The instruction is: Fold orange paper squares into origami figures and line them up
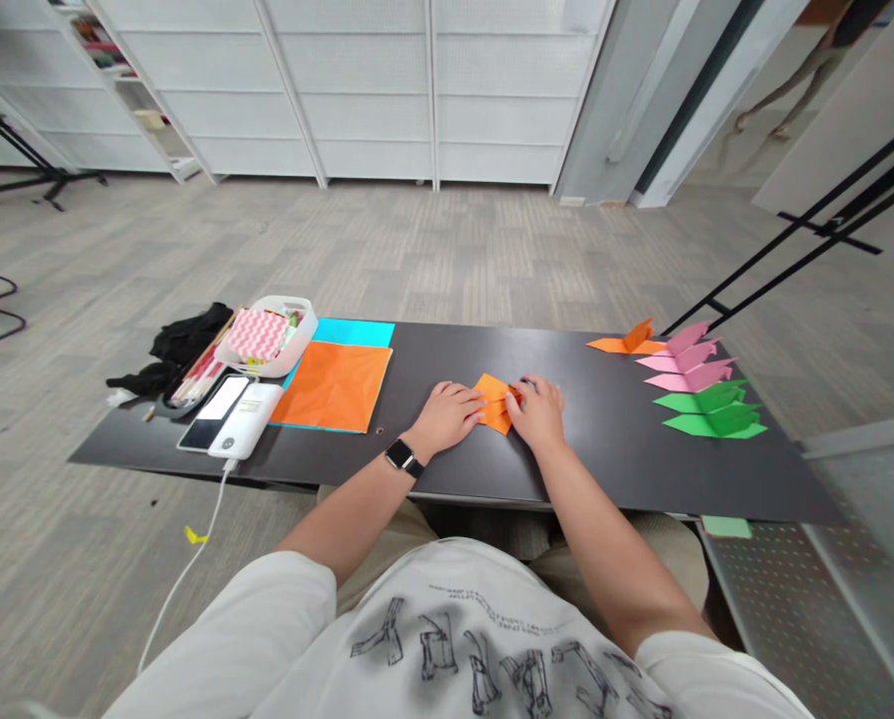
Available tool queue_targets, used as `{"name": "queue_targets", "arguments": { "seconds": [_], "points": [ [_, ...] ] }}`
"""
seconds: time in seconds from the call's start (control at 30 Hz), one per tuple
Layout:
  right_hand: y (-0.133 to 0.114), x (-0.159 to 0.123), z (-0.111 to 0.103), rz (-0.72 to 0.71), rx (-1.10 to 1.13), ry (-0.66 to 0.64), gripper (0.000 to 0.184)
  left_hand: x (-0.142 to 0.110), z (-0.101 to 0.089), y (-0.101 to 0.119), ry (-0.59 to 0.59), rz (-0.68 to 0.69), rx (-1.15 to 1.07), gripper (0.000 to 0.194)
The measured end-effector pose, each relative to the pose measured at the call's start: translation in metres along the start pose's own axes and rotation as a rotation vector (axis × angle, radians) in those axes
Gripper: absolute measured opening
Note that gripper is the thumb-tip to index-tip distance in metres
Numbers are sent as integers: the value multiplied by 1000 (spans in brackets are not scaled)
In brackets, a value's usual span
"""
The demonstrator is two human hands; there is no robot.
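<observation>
A partly folded piece of orange origami paper lies on the dark table in front of me. My left hand, with a black watch at the wrist, has its fingers closed together on the paper's left edge. On the other side, my right hand holds the right part of the sheet between curled fingers. Both hands rest low against the tabletop, and the fingertips hide some of the folds. Finished paper birds stand in a row to the right: an orange one, three pink ones and two green ones.
Left on the table lie orange sheets over blue paper, a white power bank with a cable, a phone, a white basket and a black cloth. A black metal stand rises beyond the right end.
</observation>
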State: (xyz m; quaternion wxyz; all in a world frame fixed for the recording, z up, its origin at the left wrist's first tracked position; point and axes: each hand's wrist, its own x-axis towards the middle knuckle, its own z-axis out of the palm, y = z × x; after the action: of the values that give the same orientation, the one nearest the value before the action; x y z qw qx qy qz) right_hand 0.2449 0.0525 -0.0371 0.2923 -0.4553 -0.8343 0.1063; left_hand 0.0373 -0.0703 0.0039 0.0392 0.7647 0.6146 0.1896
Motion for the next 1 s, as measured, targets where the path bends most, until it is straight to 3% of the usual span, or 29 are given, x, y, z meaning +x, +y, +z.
{"name": "queue_targets", "arguments": {
  "seconds": [0.17, 0.33, 0.6, 0.67, 0.8, 0.9, 1.0],
  "points": [
    [-2, 0, -3, 3, 95, -25, 18, 1, 6, -3, 56, -75, 8, 30],
    [-2, 3, -10, -16, 256, -6, 13, 3, 3, -3, 153, -203, -22, 51],
    [-4, 5, -17, -71, 430, -63, 7, 24, -10, -16, -33, -261, -192, 76],
    [-5, 5, -19, -65, 439, -33, 9, 31, -16, -19, -55, -250, -259, 70],
    [-2, 6, -21, -1, 478, 139, 28, 47, -40, -23, -63, -149, -183, 15],
    [7, 8, -19, 103, 528, 238, 38, 57, -57, -25, 46, -98, -13, 11],
    [17, 10, -14, 192, 579, 276, 41, 58, -59, -26, 90, -40, 96, 19]
  ]
}}
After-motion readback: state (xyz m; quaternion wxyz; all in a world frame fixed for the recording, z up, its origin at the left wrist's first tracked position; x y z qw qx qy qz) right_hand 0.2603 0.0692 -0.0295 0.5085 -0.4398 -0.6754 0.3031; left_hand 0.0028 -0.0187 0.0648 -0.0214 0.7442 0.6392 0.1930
